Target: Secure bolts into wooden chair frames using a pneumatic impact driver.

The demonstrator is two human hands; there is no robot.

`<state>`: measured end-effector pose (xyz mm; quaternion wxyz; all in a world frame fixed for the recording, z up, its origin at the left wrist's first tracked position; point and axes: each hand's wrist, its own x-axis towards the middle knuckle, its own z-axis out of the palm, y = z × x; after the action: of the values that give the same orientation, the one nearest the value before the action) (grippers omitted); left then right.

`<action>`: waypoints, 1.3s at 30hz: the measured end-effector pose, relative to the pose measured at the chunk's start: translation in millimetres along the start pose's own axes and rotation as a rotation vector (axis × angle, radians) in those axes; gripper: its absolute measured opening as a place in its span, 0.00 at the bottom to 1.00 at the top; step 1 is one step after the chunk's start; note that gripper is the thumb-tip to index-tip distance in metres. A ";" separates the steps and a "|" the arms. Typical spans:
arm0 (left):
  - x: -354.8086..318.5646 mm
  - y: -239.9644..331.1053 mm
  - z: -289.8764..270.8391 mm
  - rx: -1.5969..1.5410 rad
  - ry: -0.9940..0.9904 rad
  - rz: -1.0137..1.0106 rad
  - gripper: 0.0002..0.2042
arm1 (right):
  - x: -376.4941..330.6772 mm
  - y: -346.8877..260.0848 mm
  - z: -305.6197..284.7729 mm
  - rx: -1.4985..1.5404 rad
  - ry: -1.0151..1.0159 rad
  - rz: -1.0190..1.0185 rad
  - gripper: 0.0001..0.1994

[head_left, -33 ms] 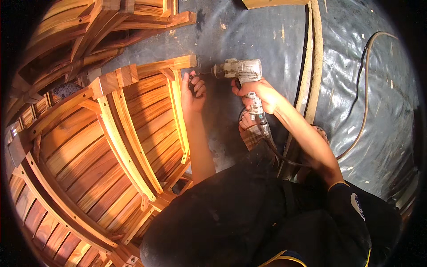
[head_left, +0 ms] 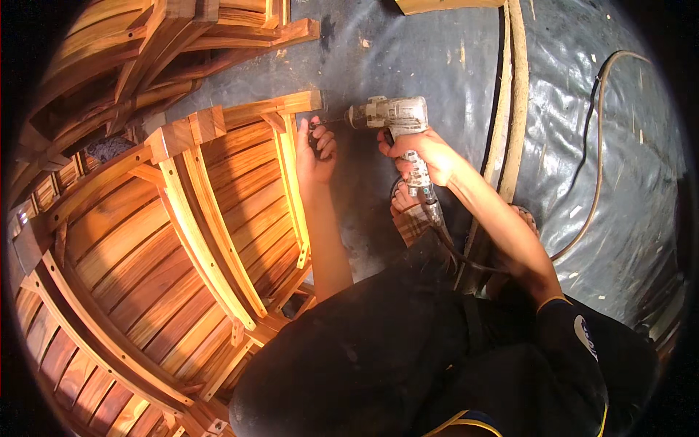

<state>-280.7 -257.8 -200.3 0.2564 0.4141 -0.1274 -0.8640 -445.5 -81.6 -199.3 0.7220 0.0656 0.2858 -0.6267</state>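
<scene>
My right hand (head_left: 431,154) is wrapped round the grip of a pale, worn power drill (head_left: 399,113). Its chuck and thin bit point left, toward the fingers of my left hand (head_left: 316,154). That hand is raised with its fingers curled by the bit's tip. Something small and dark sits between the fingers, too little of it showing to name. Just left of this hand stands the end leg of a slatted wooden bench-like piece (head_left: 211,156), with holes along its curved rails. A cord (head_left: 443,231) runs down from the drill's grip.
Dark plastic sheeting (head_left: 611,211) covers the ground. Long wooden strips (head_left: 515,95) lie on it to the right, and a brown cable (head_left: 600,156) loops beyond them. A second wooden piece (head_left: 167,44) stands at the far left. My foot in a checked slipper (head_left: 412,223) is below the drill.
</scene>
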 end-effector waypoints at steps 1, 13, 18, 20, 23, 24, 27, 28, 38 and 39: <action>0.3 1.3 -0.5 0.044 0.004 0.010 0.11 | 0.7 -0.2 1.1 -0.008 0.011 0.005 0.14; 3.0 -12.0 15.7 0.437 0.155 0.143 0.13 | 7.9 4.4 -10.4 0.047 0.008 0.036 0.12; 13.9 -6.5 8.2 0.380 0.116 0.067 0.13 | 12.8 6.4 -15.5 0.108 0.015 0.063 0.11; 19.7 -6.6 7.3 0.411 0.126 0.053 0.13 | 14.2 8.5 -18.2 0.145 0.014 0.061 0.11; 25.3 -7.9 7.9 0.404 0.130 0.024 0.14 | 15.6 5.6 -16.0 0.103 0.062 0.071 0.11; 27.3 -6.8 7.4 0.392 0.133 0.014 0.14 | 17.1 6.2 -14.9 0.103 0.074 0.069 0.11; 35.4 -10.7 7.0 0.431 0.212 0.042 0.15 | 24.4 9.9 -14.8 0.101 0.096 0.056 0.11; 37.4 -13.4 7.6 0.437 0.211 0.034 0.15 | 27.1 10.8 -16.1 0.090 0.107 0.048 0.11; 39.1 -14.1 10.7 0.531 0.239 0.091 0.13 | 54.4 11.8 -16.4 0.130 0.150 0.040 0.10; 39.9 -13.6 11.8 0.536 0.239 0.092 0.13 | 56.0 11.4 -16.3 0.138 0.143 0.034 0.10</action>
<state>-315.5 -268.2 -224.7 0.1897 0.5596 -0.3387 -0.7323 -437.3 -120.4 -243.5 0.7038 0.1648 0.2917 -0.6264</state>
